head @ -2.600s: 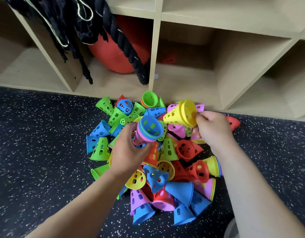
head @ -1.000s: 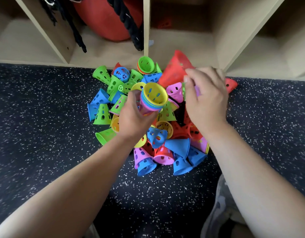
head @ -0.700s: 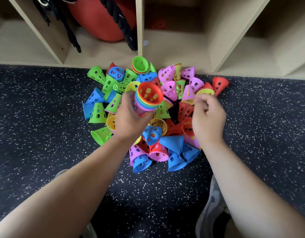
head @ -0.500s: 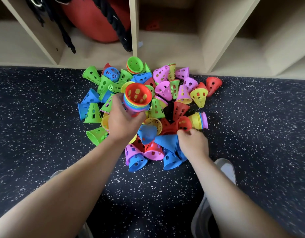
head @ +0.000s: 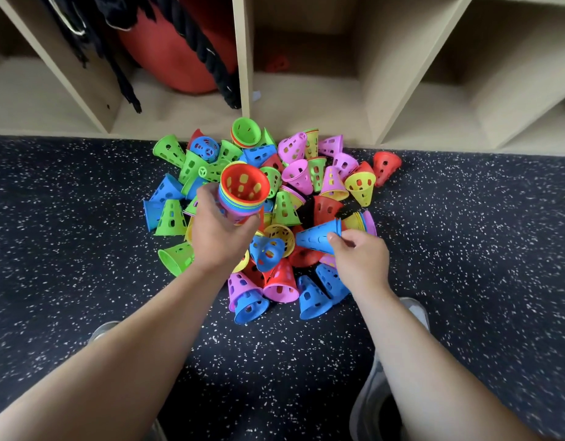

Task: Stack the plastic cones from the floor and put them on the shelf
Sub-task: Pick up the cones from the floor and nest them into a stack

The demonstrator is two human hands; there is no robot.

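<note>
your left hand (head: 218,240) is gripping a nested stack of cones (head: 243,195), red one on top, mouth up, above the pile of loose cones (head: 287,218) on the speckled floor (head: 68,249). your right hand (head: 362,259) is pinching a blue cone (head: 317,238) lying sideways, just beside the stack. the shelf (head: 306,103) is standing behind the pile.

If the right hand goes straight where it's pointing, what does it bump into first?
Probably the yellow cone lying just beyond the narrow end of the blue cone that the right hand pinches. The hand may be higher up, so it could pass over.
</note>
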